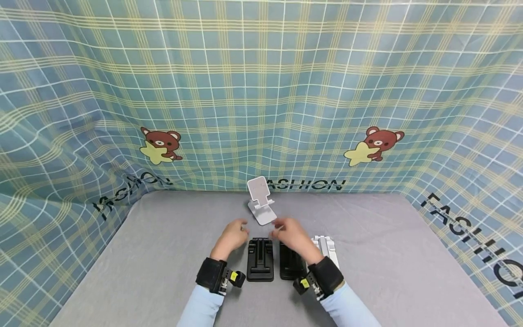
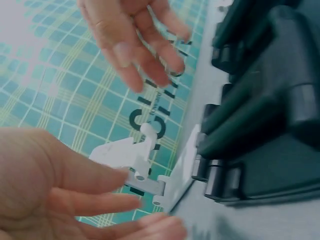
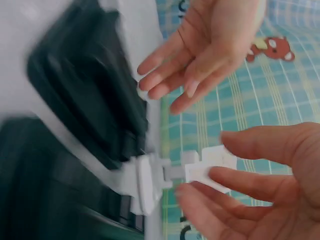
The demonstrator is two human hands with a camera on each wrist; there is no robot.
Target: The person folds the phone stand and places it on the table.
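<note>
An unfolded white phone stand [image 1: 261,206] stands near the back of the table, its plate tilted up. Short of its base, my left hand [image 1: 234,235] hovers on the left with fingers loosely bent and nothing in them. My right hand [image 1: 292,235] is close to the base's right front corner; both wrist views show its fingers spread and holding nothing. A folded black phone stand [image 1: 260,263] lies between my forearms. Partly under my right hand is a second folded black stand [image 1: 289,264]. A folded white stand [image 1: 326,247] is partly hidden by my right wrist.
A grey cloth [image 1: 171,254] covers the table. Behind it and along both sides hangs a checked curtain [image 1: 261,113] with printed bears and lettering. Each wrist wears a black strap with a small camera, the left wrist camera [image 1: 236,278] beside the nearer black stand.
</note>
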